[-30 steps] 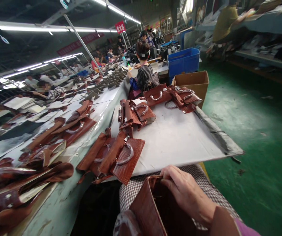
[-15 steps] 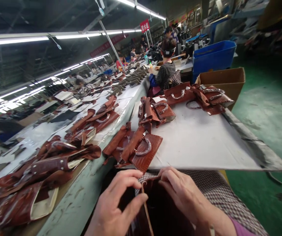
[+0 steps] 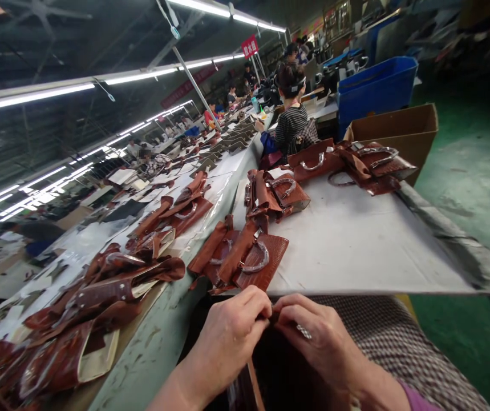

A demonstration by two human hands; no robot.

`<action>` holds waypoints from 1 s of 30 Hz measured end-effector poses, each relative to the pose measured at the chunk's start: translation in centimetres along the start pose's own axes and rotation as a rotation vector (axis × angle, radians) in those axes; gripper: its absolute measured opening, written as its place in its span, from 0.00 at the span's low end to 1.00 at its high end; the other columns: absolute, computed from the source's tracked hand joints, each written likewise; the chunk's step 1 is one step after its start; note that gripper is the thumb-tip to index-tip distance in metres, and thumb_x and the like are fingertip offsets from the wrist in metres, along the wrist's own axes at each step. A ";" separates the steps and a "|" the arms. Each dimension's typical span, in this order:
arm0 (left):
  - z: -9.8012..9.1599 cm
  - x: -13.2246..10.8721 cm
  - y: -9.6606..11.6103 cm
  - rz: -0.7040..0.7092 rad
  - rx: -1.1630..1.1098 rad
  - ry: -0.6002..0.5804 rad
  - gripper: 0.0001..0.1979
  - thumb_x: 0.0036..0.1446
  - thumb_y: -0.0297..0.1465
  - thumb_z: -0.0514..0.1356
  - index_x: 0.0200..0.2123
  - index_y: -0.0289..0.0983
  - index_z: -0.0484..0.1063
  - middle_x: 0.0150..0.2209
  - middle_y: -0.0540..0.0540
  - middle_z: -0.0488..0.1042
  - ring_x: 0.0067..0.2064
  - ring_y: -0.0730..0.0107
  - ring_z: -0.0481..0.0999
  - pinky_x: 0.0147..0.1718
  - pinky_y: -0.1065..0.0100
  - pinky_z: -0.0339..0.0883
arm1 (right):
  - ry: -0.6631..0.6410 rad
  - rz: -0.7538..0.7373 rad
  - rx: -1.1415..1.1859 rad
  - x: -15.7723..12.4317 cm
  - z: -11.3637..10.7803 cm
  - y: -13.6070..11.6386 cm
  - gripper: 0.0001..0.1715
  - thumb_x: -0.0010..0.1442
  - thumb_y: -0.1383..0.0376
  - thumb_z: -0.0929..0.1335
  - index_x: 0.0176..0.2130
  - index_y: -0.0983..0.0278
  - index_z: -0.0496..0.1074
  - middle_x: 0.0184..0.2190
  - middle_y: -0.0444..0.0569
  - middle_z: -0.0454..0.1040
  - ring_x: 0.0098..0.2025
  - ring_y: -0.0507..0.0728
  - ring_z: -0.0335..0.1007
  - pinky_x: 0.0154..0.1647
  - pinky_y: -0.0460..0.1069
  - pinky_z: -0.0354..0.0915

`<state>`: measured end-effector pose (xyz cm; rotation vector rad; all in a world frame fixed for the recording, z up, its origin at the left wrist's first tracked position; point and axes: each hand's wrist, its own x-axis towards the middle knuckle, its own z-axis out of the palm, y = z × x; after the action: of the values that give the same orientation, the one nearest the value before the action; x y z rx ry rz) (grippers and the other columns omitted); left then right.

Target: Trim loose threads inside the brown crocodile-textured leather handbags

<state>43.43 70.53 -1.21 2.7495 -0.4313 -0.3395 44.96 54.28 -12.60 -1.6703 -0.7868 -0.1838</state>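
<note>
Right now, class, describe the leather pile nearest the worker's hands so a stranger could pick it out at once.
Find the white board on the right. At its near left corner, beyond the left hand and right hand gripping a bag, lies a brown leather pile. Unlike the piles farther along, it is topped by a flat scaly panel at the board's near edge.

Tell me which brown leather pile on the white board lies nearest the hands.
The pile at the board's near left corner, just beyond the left hand; the other two lie farther back.
</note>
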 end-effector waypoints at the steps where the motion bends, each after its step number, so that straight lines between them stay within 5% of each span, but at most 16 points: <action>1: -0.1 0.1 0.0 -0.004 -0.011 -0.003 0.10 0.58 0.18 0.56 0.34 0.40 0.64 0.37 0.54 0.69 0.38 0.72 0.69 0.40 0.71 0.62 | -0.014 0.005 0.005 0.1 -0.1 -0.1 0.06 0.62 0.74 0.66 0.35 0.63 0.67 0.40 0.45 0.73 0.36 0.50 0.72 0.37 0.42 0.66; 10: -0.1 0.0 0.0 0.075 -0.014 -0.022 0.11 0.61 0.19 0.52 0.36 0.40 0.69 0.41 0.52 0.71 0.41 0.71 0.71 0.42 0.72 0.64 | -0.038 0.027 0.040 0.2 -0.7 -0.2 0.07 0.60 0.74 0.69 0.35 0.63 0.71 0.39 0.44 0.74 0.36 0.48 0.72 0.37 0.41 0.64; 19: 0.2 0.7 0.0 0.191 0.118 0.004 0.07 0.61 0.22 0.54 0.33 0.37 0.67 0.37 0.50 0.70 0.38 0.72 0.71 0.38 0.72 0.64 | 0.070 0.028 0.092 -0.3 -0.5 0.0 0.08 0.58 0.75 0.69 0.36 0.63 0.69 0.39 0.46 0.73 0.38 0.50 0.73 0.39 0.42 0.68; 30: 1.2 1.4 -0.4 0.217 -0.082 0.067 0.08 0.61 0.21 0.54 0.31 0.37 0.64 0.40 0.49 0.71 0.42 0.71 0.70 0.42 0.70 0.63 | 0.089 0.020 -0.056 -0.6 -0.2 1.2 0.06 0.60 0.74 0.64 0.36 0.63 0.67 0.38 0.49 0.72 0.35 0.51 0.72 0.35 0.45 0.69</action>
<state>44.53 70.06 -2.73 2.5948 -0.6749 -0.2043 45.30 53.77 -13.83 -1.7099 -0.7031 -0.2662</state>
